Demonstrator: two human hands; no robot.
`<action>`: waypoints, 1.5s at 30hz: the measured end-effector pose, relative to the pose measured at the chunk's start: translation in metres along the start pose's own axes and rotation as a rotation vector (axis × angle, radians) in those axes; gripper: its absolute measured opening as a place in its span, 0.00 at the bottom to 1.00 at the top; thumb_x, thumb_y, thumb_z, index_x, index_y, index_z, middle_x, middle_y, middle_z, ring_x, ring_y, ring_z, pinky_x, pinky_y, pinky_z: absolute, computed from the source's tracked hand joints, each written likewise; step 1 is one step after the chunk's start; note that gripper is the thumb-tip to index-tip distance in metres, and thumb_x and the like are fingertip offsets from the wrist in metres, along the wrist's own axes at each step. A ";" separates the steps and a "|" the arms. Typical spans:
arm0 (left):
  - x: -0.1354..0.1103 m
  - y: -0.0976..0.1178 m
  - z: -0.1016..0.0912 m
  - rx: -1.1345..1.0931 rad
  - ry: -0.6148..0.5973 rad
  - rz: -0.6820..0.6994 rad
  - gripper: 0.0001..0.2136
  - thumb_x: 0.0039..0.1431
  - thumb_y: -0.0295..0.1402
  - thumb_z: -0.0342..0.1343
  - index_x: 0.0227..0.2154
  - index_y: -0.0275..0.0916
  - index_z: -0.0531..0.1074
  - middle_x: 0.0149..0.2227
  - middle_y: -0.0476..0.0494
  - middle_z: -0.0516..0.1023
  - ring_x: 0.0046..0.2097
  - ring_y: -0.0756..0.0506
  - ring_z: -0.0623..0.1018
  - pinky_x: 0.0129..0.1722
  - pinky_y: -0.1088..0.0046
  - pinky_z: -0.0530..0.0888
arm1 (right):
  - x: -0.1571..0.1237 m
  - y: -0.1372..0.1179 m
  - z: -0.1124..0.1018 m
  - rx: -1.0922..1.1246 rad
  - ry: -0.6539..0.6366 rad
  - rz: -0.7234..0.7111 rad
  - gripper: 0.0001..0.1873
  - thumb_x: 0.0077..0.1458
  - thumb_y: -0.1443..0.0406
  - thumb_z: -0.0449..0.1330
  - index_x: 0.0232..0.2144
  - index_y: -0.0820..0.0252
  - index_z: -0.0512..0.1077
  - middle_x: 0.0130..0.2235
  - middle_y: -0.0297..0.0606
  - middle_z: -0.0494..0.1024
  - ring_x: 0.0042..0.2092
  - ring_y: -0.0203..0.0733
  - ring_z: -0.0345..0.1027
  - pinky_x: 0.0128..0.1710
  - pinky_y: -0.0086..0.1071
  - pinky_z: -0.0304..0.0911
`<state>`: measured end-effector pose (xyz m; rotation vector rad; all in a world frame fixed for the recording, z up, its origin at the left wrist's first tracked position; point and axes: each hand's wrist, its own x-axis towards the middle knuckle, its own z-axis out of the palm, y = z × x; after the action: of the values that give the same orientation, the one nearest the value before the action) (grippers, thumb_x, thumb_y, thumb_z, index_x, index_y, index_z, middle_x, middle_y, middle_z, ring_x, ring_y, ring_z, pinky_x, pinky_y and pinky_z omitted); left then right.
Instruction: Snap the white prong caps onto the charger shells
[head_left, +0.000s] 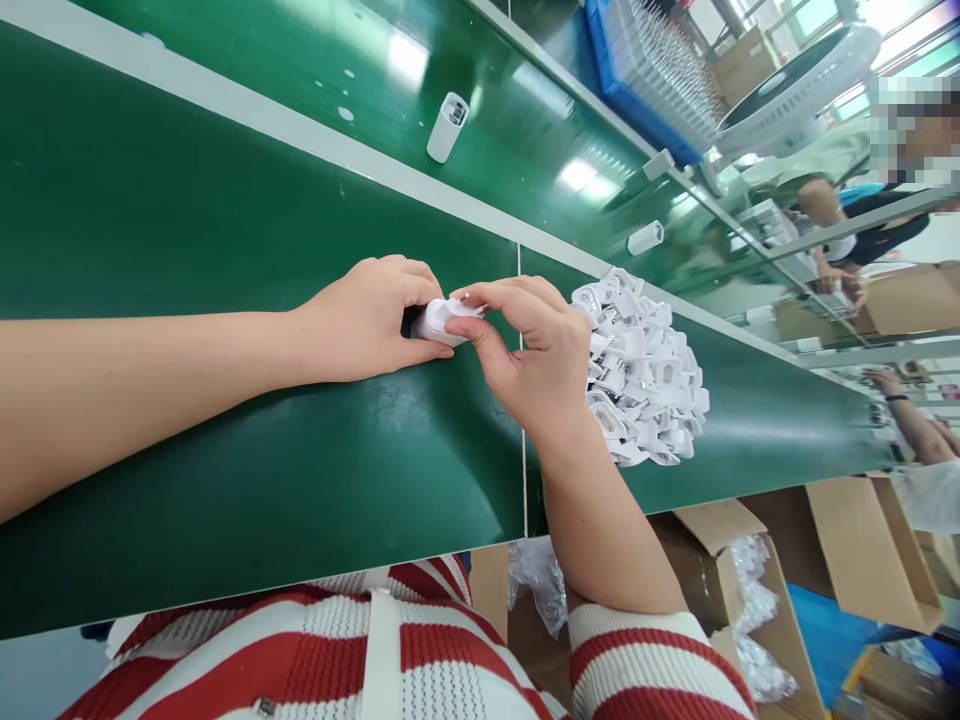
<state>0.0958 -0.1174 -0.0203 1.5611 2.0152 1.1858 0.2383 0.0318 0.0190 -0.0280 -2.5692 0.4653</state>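
Grips a white piece (439, 322) in the left hand (367, 320), clenched tight round its body, wrist resting on the green bench (187, 200). Pinches the top end of the same piece with the right hand (536, 350), thumb and forefinger closed there on something small and pale; cannot tell whether a separate part or only the piece's own tip. Keeps the piece between both hands, low over the bench, toward its far edge.

Just beside the right hand, perhaps touching its back: a pile (645, 370) of small white parts, heaped loose on the bench. Looks full, which suggests plenty left to do. No finished pieces set down close to the hands.

Beyond the pale strip along the far edge of the bench: a glossy green belt (487, 100), carrying a white cylinder (448, 127) and, well apart from it, a second cylinder (645, 238) nearer the pile. Resemble the piece in hand; possibly done ones, though hard to say. At a guess, then: one piece mid-work, a couple through, a heap to go.

Further out: a blue tray (615, 60) of white items, a white fan (795, 90), a co-worker's hand (885, 380) at the right edge. Below the near edge of the bench: open cartons (862, 540), one holding clear bags of white parts.
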 end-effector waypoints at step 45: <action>0.000 0.010 0.007 0.065 0.051 -0.086 0.12 0.56 0.42 0.62 0.27 0.38 0.77 0.39 0.43 0.78 0.41 0.39 0.78 0.41 0.62 0.72 | 0.005 -0.018 -0.001 0.082 -0.053 0.132 0.05 0.59 0.64 0.66 0.39 0.52 0.81 0.39 0.36 0.82 0.40 0.44 0.76 0.44 0.41 0.73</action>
<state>0.1066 -0.1136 -0.0171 1.4715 2.1502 1.1493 0.2355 0.0154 0.0282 -0.1583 -2.6080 0.6283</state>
